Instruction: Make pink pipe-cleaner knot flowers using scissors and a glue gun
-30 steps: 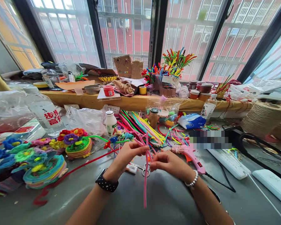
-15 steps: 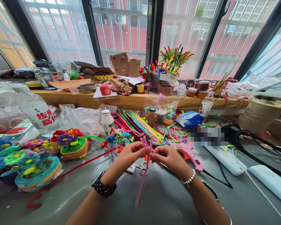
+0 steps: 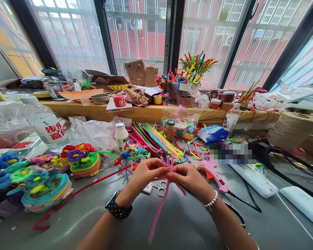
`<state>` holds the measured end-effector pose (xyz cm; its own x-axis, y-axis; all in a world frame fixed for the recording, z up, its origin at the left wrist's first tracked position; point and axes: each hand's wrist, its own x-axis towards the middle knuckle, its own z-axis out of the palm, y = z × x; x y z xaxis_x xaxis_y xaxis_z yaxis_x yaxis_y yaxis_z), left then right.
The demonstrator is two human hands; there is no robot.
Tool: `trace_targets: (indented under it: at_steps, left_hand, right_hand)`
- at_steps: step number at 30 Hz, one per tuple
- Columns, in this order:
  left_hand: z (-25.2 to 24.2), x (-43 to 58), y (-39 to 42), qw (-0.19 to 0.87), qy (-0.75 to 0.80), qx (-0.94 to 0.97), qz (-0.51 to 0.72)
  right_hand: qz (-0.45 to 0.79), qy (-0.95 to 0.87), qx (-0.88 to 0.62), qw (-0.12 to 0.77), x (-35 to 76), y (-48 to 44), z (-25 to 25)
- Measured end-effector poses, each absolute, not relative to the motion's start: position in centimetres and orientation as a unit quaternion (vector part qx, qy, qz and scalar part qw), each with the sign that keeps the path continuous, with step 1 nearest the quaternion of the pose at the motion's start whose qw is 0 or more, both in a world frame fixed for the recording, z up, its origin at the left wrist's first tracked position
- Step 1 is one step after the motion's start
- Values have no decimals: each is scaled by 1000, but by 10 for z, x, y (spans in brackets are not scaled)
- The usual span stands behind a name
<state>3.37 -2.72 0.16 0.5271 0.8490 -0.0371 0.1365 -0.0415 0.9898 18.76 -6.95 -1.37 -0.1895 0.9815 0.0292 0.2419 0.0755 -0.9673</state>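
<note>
Both of my hands meet over the middle of the table, pinching a pink pipe cleaner point(image 3: 158, 217) bent into several strands. My left hand point(image 3: 151, 172), with a dotted watch strap at its wrist, is closed on it. My right hand point(image 3: 185, 176), below which a beaded bracelet shows, grips it from the other side. Short loops stick up above the fingertips, and one long tail hangs down toward me. The exact crossing is hidden by my fingers. Scissors point(image 3: 160, 188) lie just beneath my hands. Behind them is a spread of coloured pipe cleaners point(image 3: 156, 140).
Pipe-cleaner flowers and coils point(image 3: 45, 192) fill the left side. A pink glue gun point(image 3: 216, 175) with its cord and a white power strip point(image 3: 255, 180) lie at right. A white bottle point(image 3: 121, 137), a brown jar point(image 3: 169, 131) and a twine spool point(image 3: 293, 130) stand farther back.
My fingers have shifted slightly along the pink pipe cleaner. Its upper loops are more spread, and the long tail hangs lower and farther left. The view has moved slightly.
</note>
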Motion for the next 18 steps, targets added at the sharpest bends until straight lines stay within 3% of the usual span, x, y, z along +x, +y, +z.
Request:
trace_targets:
  at_steps: [13, 18]
  left_hand:
    - [-3, 35, -28, 729, 340, 474, 357]
    - [-4, 35, -27, 701, 346, 501, 373]
  right_hand:
    - [453, -591, -482, 462, 187, -70, -14]
    - [416, -581, -502, 488, 189, -68, -19]
